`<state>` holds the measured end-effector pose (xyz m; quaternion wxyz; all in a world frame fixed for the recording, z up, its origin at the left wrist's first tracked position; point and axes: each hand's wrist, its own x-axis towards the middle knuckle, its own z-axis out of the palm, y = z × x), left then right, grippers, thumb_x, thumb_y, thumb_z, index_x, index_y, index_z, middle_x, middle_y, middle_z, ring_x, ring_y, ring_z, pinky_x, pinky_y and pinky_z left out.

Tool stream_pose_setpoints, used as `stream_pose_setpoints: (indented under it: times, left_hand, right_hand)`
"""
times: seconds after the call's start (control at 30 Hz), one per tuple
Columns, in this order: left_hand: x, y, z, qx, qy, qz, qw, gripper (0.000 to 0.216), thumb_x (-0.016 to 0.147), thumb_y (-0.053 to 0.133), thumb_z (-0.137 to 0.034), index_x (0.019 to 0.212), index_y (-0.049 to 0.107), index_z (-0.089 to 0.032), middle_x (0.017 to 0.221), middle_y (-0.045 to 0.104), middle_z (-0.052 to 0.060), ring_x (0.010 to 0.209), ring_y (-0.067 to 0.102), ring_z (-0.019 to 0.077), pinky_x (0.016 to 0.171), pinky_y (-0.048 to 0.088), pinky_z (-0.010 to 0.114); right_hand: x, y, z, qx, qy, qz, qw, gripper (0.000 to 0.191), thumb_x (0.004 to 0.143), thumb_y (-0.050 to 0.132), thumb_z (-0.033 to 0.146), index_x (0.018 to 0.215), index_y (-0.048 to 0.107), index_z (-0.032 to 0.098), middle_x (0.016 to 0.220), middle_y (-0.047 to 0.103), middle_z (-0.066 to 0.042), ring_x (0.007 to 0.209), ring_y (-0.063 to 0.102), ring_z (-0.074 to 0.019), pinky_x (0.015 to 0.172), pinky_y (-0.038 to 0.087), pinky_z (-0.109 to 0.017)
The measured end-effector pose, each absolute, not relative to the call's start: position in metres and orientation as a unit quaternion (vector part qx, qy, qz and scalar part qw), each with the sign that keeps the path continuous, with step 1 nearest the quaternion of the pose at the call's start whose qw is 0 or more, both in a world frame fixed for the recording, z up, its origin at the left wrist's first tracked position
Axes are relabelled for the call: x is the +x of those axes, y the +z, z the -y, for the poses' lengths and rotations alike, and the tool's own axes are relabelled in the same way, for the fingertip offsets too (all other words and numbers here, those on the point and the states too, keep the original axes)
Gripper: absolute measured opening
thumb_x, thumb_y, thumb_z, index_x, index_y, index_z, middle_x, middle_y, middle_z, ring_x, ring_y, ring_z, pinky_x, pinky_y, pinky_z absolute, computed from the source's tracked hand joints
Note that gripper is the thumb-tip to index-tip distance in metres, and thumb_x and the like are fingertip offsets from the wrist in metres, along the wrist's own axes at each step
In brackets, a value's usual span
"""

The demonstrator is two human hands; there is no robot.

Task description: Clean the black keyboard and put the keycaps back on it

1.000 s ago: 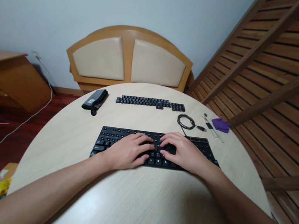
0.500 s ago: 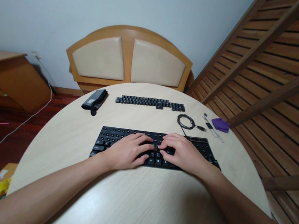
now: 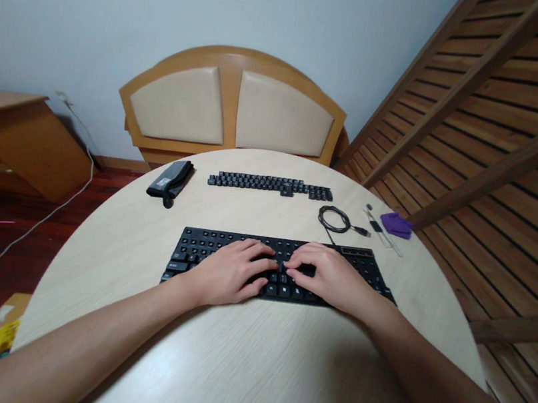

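A black keyboard [image 3: 201, 249] lies across the middle of a round pale wooden table [image 3: 243, 373]. My left hand [image 3: 233, 271] rests on its middle keys with the fingers spread and slightly curled, holding nothing. My right hand [image 3: 331, 275] lies beside it on the keys, fingers stretched toward the left hand's fingertips, with the two hands almost touching. Farther back, several loose black keycaps [image 3: 271, 184] are laid out in rows.
A grey pouch [image 3: 171, 180] lies at the back left of the table. A coiled black cable [image 3: 337, 220], small tools [image 3: 377, 228] and a purple cloth [image 3: 397, 224] lie at the back right. A wooden headboard [image 3: 235, 109] stands behind; slatted wooden frame [image 3: 502, 128] leans at the right.
My right hand has shifted slightly left and nearer to the left hand on the keys. The left hand has barely moved.
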<state>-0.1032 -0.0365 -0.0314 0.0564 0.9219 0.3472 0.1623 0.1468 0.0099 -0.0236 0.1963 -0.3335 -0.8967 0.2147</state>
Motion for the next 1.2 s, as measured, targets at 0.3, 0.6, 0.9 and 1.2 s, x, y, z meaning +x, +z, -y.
stream_pose_setpoints:
  times: [0.3, 0.6, 0.9, 1.2]
  left_hand:
    - [-0.1041, -0.0341, 0.0349, 0.923, 0.163, -0.343, 0.057, 0.033, 0.1, 0.05, -0.03, 0.13, 0.06, -0.019, 0.134, 0.059, 0.012, 0.123, 0.056, 0.0276, 0.106, 0.049, 0.047]
    - [-0.1034, -0.0316, 0.0362, 0.922, 0.161, -0.347, 0.056, 0.032, 0.1, 0.05, -0.029, 0.129, 0.061, -0.018, 0.133, 0.059, 0.012, 0.123, 0.056, 0.0278, 0.106, 0.049, 0.047]
    - [-0.104, -0.0327, 0.0356, 0.924, 0.158, -0.343, 0.054, 0.036, 0.101, 0.049, -0.03, 0.135, 0.059, -0.021, 0.135, 0.058, 0.012, 0.123, 0.056, 0.0275, 0.107, 0.049, 0.047]
    - [-0.1034, -0.0304, 0.0358, 0.93, 0.145, -0.335, 0.039, 0.038, 0.103, 0.048, -0.03, 0.138, 0.06, -0.024, 0.137, 0.057, 0.011, 0.124, 0.055, 0.0271, 0.107, 0.048, 0.047]
  right_hand:
    - [0.1498, -0.0186, -0.0119, -0.312, 0.187, 0.919, 0.155, 0.014, 0.094, 0.067, 0.024, 0.098, 0.08, 0.022, 0.099, 0.078, -0.005, 0.093, 0.069, -0.0204, 0.085, 0.05, -0.032]
    - [0.1512, -0.0181, -0.0095, -0.307, 0.169, 0.925, 0.145, 0.018, 0.093, 0.066, 0.021, 0.103, 0.08, 0.022, 0.103, 0.076, -0.005, 0.097, 0.069, -0.021, 0.087, 0.051, -0.032]
    - [0.1491, -0.022, -0.0103, -0.313, 0.183, 0.917, 0.167, 0.014, 0.092, 0.065, 0.02, 0.097, 0.079, 0.02, 0.1, 0.077, -0.006, 0.094, 0.069, -0.0207, 0.086, 0.052, -0.032]
    - [0.1487, -0.0209, -0.0106, -0.323, 0.199, 0.912, 0.158, 0.012, 0.092, 0.066, 0.022, 0.096, 0.078, 0.02, 0.099, 0.077, -0.005, 0.094, 0.069, -0.0206, 0.086, 0.051, -0.031]
